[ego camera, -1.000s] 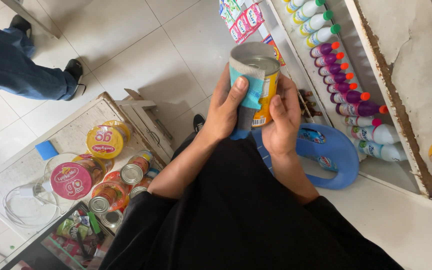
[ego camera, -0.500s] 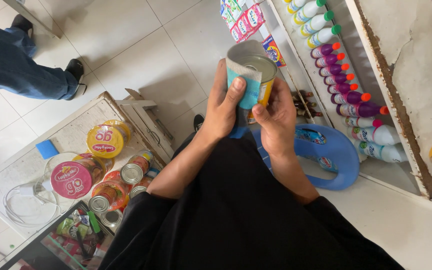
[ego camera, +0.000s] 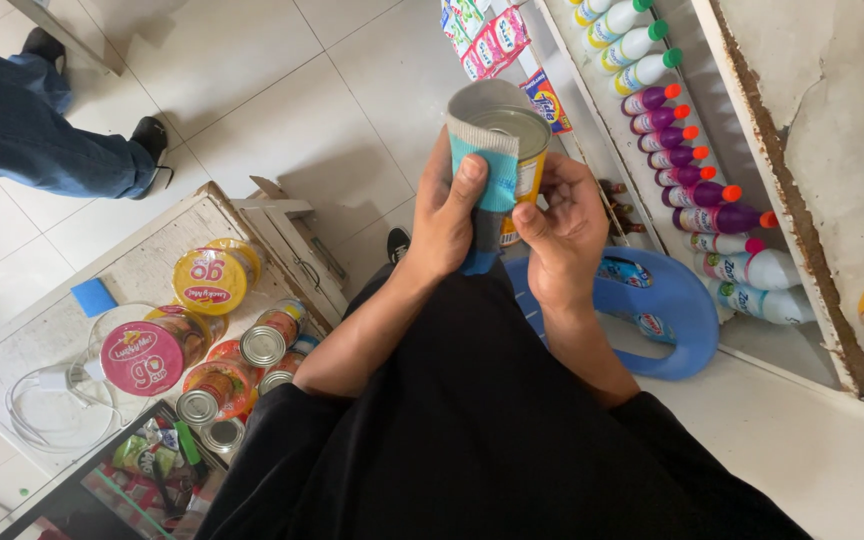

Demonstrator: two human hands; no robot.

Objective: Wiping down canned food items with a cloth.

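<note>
Tin can (ego camera: 518, 150), yellow-labelled with a silver lid, sits clamped between left hand (ego camera: 447, 215) pressing a teal-grey cloth (ego camera: 487, 170) and right hand (ego camera: 562, 235)

hands (ego camera: 502, 215) holding can (ego camera: 514, 150), perhaps cloth-wrapped

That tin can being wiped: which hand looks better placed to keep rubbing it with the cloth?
Left, probably. The left hand presses the teal cloth against the tin can, while the right hand only steadies the can's side.
</note>
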